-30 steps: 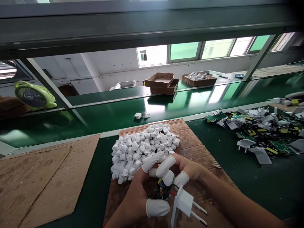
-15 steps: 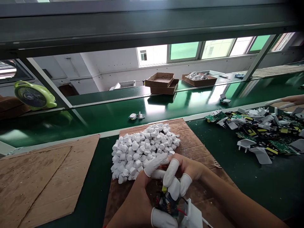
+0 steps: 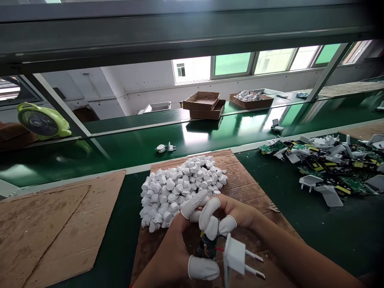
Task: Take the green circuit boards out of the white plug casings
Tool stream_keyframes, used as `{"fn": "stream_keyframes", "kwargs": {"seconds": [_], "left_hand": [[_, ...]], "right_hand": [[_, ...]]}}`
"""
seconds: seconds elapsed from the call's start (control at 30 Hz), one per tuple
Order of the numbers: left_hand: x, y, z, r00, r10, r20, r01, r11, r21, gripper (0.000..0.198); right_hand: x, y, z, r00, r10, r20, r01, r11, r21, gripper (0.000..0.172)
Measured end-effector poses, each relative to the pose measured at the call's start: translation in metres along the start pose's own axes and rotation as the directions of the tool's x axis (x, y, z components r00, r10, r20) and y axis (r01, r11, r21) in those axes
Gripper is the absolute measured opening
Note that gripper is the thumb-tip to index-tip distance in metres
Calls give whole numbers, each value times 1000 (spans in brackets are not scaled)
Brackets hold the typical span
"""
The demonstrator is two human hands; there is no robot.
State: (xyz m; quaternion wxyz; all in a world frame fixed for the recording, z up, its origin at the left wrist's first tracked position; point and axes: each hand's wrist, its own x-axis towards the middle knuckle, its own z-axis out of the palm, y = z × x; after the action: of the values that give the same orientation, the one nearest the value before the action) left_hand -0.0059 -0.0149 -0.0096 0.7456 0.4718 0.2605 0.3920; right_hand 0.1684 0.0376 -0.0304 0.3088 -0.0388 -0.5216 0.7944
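Between my two hands, low in the view, is a small dark circuit board (image 3: 207,246) with a yellow part. A red wire runs from it to a white two-pin plug (image 3: 235,254), its prongs pointing right. My left hand (image 3: 180,244) is closed round the board's left side, its thumb below. My right hand (image 3: 234,210) pinches the board from above. White finger cots cover several fingertips and hide part of the board. Just beyond the hands lies a heap of small white wrapped pieces (image 3: 177,188) on a cardboard sheet (image 3: 246,180).
Right of me lies a pile of circuit boards with white plug housings (image 3: 330,160). A green conveyor belt (image 3: 129,144) crosses ahead, carrying a board with plug (image 3: 165,148) and another such unit (image 3: 276,126). Cardboard trays (image 3: 207,114), a green fan (image 3: 43,120) and a left cardboard sheet (image 3: 60,228) surround it.
The held plug has turned, so both prongs now show, and the board has shifted slightly left. Units on the belt have moved left. Another person's hand at the right has left the view.
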Motion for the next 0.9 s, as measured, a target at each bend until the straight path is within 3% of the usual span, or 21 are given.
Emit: {"fn": "stream_keyframes", "kwargs": {"seconds": [0.07,0.13,0.23,0.3,0.33,0.37,0.43,0.5,0.57,0.67,0.73,0.8,0.83,0.9], "left_hand": [[1,4,1,1000,-9,-16,10,998,60,110],[3,6,1,1000,-9,-13,10,996,91,103],[6,7,0,999,-24,-40,29,992,126,100],[7,6,-2,996,-48,-80,62,983,173,101],[7,6,-3,994,-56,-89,73,978,197,102],[7,6,-4,993,-68,-98,87,973,212,101],[6,6,-5,987,-114,-110,137,964,230,100],[5,6,-5,984,-145,-102,167,951,260,100],[5,6,-4,982,-170,-82,187,938,293,97],[5,4,-3,983,-179,-38,182,926,330,86],[5,3,-4,984,-179,-22,176,926,334,83],[5,2,-5,982,-186,-15,181,926,333,83],[4,3,-6,982,-187,-14,181,926,331,84],[4,3,-6,984,-181,5,169,928,332,84]], "right_hand": [[0,0,0,998,-6,-61,5,1000,-18,27],[1,1,-2,979,-52,-198,51,999,-10,24],[3,-2,-8,897,-133,-421,164,986,38,26],[4,-10,-16,808,-192,-557,269,961,60,26],[4,-16,-21,737,-219,-639,334,940,64,22],[3,-22,-27,631,-232,-740,405,912,59,16],[-1,-35,-42,353,-204,-913,516,857,8,10],[-10,-43,-60,119,-144,-982,536,842,-59,19],[-21,-46,-79,-35,-110,-993,510,853,-113,21],[-30,-43,-96,-174,-107,-979,474,862,-178,23],[-29,-41,-96,-170,-121,-978,460,868,-188,24],[-23,-42,-87,-84,-145,-986,448,878,-168,22],[-19,-43,-80,-6,-172,-985,442,883,-157,21],[-13,-45,-66,220,-269,-938,432,889,-154,22]]}}
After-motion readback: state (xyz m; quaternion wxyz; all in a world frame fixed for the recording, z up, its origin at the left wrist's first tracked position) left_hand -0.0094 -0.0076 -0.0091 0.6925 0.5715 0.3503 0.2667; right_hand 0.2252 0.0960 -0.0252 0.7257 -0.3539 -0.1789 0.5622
